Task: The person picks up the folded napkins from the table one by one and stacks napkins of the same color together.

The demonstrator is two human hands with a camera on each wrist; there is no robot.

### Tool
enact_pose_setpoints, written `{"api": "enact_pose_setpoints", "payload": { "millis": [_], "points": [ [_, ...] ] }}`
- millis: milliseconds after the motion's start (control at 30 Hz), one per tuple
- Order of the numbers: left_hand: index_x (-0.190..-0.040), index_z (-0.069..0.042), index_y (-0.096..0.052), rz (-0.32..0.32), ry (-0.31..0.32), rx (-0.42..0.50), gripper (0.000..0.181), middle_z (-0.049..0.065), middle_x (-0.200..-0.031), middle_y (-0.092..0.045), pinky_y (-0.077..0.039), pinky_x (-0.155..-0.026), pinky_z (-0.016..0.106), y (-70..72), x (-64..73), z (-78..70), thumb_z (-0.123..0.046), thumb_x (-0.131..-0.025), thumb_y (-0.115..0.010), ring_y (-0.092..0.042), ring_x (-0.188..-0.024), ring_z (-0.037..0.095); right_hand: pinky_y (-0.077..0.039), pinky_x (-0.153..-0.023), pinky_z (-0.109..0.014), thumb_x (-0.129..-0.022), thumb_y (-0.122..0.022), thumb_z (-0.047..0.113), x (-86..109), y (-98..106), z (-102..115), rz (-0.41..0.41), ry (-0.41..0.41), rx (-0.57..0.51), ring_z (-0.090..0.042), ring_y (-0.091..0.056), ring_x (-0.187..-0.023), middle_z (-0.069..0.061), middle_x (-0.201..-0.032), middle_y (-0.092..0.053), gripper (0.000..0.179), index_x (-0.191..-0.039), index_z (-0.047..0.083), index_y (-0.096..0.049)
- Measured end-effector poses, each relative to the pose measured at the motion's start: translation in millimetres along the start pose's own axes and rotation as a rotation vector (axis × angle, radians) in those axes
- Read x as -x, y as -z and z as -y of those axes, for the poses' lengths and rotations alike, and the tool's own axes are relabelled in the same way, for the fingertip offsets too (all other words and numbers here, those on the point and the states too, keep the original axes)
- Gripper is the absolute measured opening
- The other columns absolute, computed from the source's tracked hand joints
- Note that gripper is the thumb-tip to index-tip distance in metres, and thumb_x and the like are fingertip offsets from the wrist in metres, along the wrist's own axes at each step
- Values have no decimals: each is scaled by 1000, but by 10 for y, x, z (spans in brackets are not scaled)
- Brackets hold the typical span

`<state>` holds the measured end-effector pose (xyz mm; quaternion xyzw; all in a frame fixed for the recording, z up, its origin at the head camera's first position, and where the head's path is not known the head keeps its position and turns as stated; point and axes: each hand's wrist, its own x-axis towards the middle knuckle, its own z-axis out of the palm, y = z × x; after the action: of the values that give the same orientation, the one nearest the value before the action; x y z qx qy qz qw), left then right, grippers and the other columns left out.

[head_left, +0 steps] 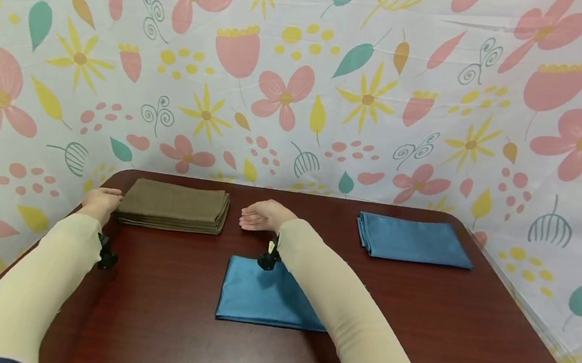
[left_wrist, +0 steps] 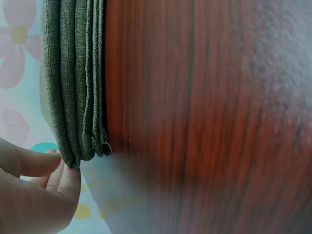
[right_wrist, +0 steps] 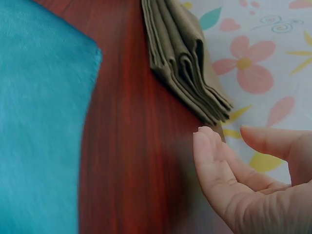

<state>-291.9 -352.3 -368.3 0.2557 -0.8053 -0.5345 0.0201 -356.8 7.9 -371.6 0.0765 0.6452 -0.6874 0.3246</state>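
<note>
A stack of folded olive-green cloth (head_left: 173,205) lies at the back left of the table, with several layers showing along its edge. At its left end, my left hand (head_left: 100,204) pinches the end of the upper layers between thumb and fingers, as the left wrist view shows closely (left_wrist: 44,195). Right of the stack is my right hand (head_left: 266,215), fingers extended and thumb held apart, with nothing in its grasp. The right wrist view has its fingertips (right_wrist: 204,139) just short of the stack's layered end. Beneath the right forearm lies a folded blue cloth (head_left: 253,300), partly covered by the sleeve.
Another folded blue cloth (head_left: 414,240) sits at the back right of the dark reddish-brown wooden table (head_left: 162,321). Behind the table and along its sides hangs a white flower-patterned sheet (head_left: 325,44). A small black camera is strapped to each wrist.
</note>
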Motion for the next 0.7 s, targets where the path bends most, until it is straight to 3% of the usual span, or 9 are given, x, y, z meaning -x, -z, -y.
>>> {"api": "enact_pose_setpoints", "payload": {
  "millis": [100, 167, 267, 333, 400, 467, 567, 633, 700],
  "points": [
    [-136, 3, -48, -26, -36, -18, 41, 22, -133, -55, -42, -107, 43, 8, -5, -10, -3, -96, -43, -42, -133, 36, -51, -99, -38, -97, -57, 3, 48, 80, 38, -12, 15, 19, -34, -59, -121, -25, -130, -59, 38, -134, -4, -54],
    [-131, 1, -53, -40, -64, -24, 37, 9, -105, -67, -49, -94, 34, 18, -7, -17, -1, -94, -45, -55, -115, 26, -51, -99, -38, -97, -57, 4, 75, 126, 53, -16, 16, 28, -33, -59, -121, -25, -130, -59, 39, -134, -4, -54],
    [-125, -1, -55, -34, -114, -28, 34, -19, -76, -56, -48, -73, 19, 43, -8, -35, 1, -92, -48, -57, -83, 4, -51, -100, -37, -97, -56, 5, 112, 181, 71, -20, 11, 38, -32, -59, -122, -24, -132, -58, 39, -136, -4, -53],
    [-128, -1, -53, -10, -141, -26, 38, -25, -69, -52, -46, -66, 16, 52, 2, -52, 1, -91, -51, -49, -71, -7, -51, -100, -37, -97, -57, 5, 133, 213, 78, -30, 8, 37, -32, -60, -120, -24, -132, -58, 40, -136, -4, -53],
    [-135, 2, -49, 23, -164, -25, 43, -27, -69, -51, -50, -69, 19, 63, 23, -74, 0, -91, -53, -48, -68, -10, -51, -99, -37, -97, -57, 5, 152, 241, 85, -39, 11, 42, -32, -61, -119, -23, -131, -58, 40, -136, -4, -53],
    [-140, 4, -44, 55, -181, -39, 50, -28, -69, -50, -53, -84, 28, 82, 54, -96, -2, -92, -55, -48, -69, -10, -51, -99, -37, -97, -58, 5, 166, 268, 91, -46, 16, 43, -32, -61, -118, -23, -130, -59, 40, -135, -4, -53],
    [-146, 6, -35, 104, -199, -49, 54, -29, -71, -50, -43, -106, 46, 134, 100, -128, -5, -97, -52, -48, -70, -11, -51, -99, -37, -96, -58, 5, 188, 312, 101, -53, 16, 36, -31, -61, -118, -23, -130, -59, 41, -136, -3, -53],
    [-148, 7, -30, 127, -214, -51, 56, -29, -73, -49, -39, -109, 48, 168, 122, -147, -8, -98, -51, -49, -70, -13, -51, -99, -37, -96, -58, 6, 209, 346, 107, -56, 13, 33, -32, -60, -119, -23, -131, -58, 42, -137, -3, -52],
    [-148, 8, -28, 149, -226, -30, 57, -29, -74, -50, -46, -105, 41, 188, 142, -168, -9, -99, -50, -52, -70, -14, -51, -100, -37, -97, -58, 6, 240, 383, 115, -55, 8, 27, -32, -59, -122, -23, -132, -58, 43, -138, -2, -51]
  ]
}}
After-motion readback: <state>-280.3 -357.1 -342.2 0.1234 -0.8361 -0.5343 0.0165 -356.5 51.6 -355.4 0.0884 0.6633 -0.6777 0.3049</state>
